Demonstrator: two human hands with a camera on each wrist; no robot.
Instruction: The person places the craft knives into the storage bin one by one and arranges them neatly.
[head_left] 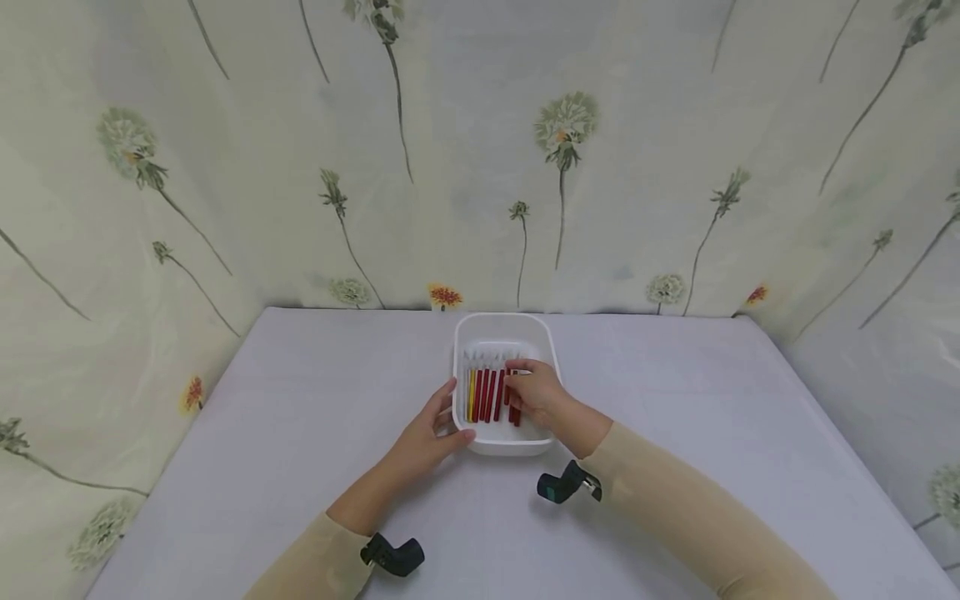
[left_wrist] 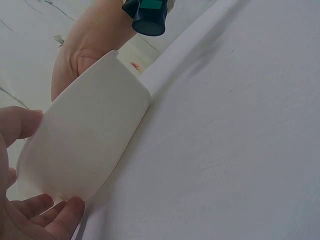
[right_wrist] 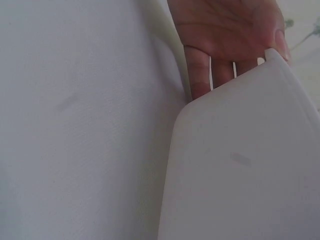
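Note:
A white plastic tray [head_left: 517, 447] with rounded corners stands on the table. Inside it lies a row of slender red sticks [head_left: 489, 396] with clear, whitish upper ends, and a yellow one [head_left: 471, 396] near the left end. My left hand [head_left: 427, 433] holds the tray at its near left corner; the left wrist view has its thumb at the rim and fingertips low on the tray wall [left_wrist: 90, 130]. Reaching over the tray's right side, my right hand [head_left: 534, 390] pinches a red stick at the row's right part. Its fingers partly cover the sticks there.
A white cloth [head_left: 337, 375] covers the table. Behind and at the sides hangs a curtain [head_left: 465, 233] printed with dandelions. Each wrist wears a small black camera, the left one [head_left: 392, 556] and the right one [head_left: 568, 483].

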